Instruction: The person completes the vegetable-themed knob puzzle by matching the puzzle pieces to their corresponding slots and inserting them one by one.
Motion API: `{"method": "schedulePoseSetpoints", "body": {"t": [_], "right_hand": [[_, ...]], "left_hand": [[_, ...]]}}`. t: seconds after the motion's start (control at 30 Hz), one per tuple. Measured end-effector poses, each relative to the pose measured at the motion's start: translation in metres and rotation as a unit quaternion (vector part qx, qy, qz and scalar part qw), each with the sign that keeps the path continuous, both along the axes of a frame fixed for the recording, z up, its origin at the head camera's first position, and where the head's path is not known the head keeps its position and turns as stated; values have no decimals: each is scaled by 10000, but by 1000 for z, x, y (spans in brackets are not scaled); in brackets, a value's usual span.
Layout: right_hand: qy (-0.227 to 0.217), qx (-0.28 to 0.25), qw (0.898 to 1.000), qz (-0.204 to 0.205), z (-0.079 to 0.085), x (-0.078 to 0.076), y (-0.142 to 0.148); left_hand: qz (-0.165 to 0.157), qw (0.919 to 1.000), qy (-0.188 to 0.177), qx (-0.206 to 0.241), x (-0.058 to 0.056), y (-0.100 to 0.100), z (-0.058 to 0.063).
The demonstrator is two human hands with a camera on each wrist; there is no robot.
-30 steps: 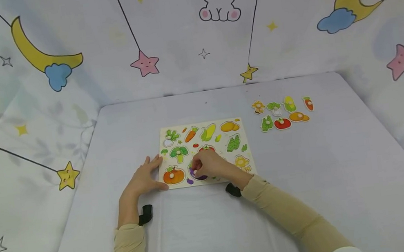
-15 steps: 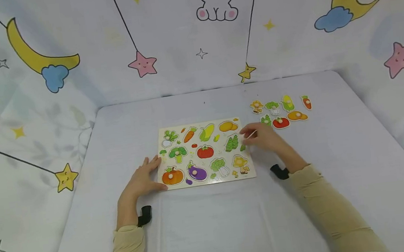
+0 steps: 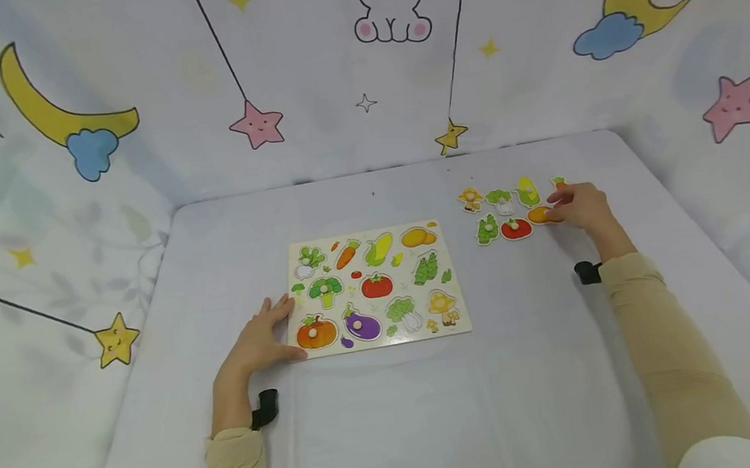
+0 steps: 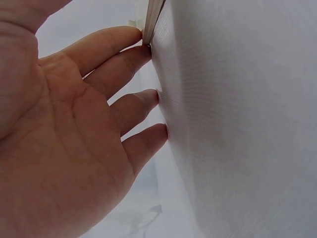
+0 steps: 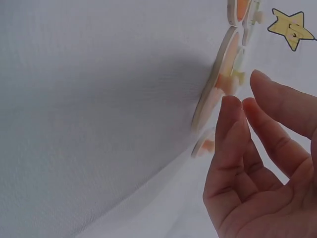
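A wooden vegetable puzzle board (image 3: 389,305) lies on the table, with knobbed broccoli, pumpkin and eggplant pieces in it. At its left edge my left hand (image 3: 259,341) rests with thumb and fingers spread; in the left wrist view, fingertips (image 4: 131,37) touch the board's side. My right hand (image 3: 581,206) reaches over the loose potato piece (image 3: 538,214), partly covering it and the carrot piece (image 3: 558,182). In the right wrist view, thumb and fingers stand apart close to the knob (image 5: 225,83) of the potato piece, holding nothing.
Beside the potato lie several loose pieces: tomato (image 3: 515,229), pea pod-like green piece (image 3: 487,229), cabbage (image 3: 500,201), corn (image 3: 528,192) and mushroom (image 3: 470,199). A patterned cloth (image 3: 315,57) rises behind the white table (image 3: 396,430).
My right hand has left the eggplant on the board and moved right and away from me to the loose pieces. The left hand has stayed at the board's edge.
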State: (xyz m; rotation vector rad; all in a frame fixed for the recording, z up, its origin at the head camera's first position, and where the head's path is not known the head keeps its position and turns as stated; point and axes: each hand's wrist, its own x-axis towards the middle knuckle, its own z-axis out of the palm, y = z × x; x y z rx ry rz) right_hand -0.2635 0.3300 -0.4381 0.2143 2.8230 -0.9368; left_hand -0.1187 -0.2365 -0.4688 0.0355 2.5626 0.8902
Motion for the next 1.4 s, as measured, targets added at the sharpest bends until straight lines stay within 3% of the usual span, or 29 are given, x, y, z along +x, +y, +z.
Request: {"method": "schedulePoseSetpoints", "body": {"t": [0.2,0.47,0.8,1.23,1.4], "right_hand": [[-510,12,9987,-29,-4,-7,0],[-226,158,9994,-224,-12,-13,-2],[-350,112,9982,-463,-12,-15,-2],[-239,-270,9972,-660,-3,3,9],[-131,-383,9975,-577,2,7,-3]], "left_hand": [[76,10000,-32,-24,1,1,0],[130,9998,-47,-130,1,2,3],[136,9999,-22,-32,1,2,3],[122,9999,27,-10,0,1,1],[157,9999,-21,2,1,1,1]]}}
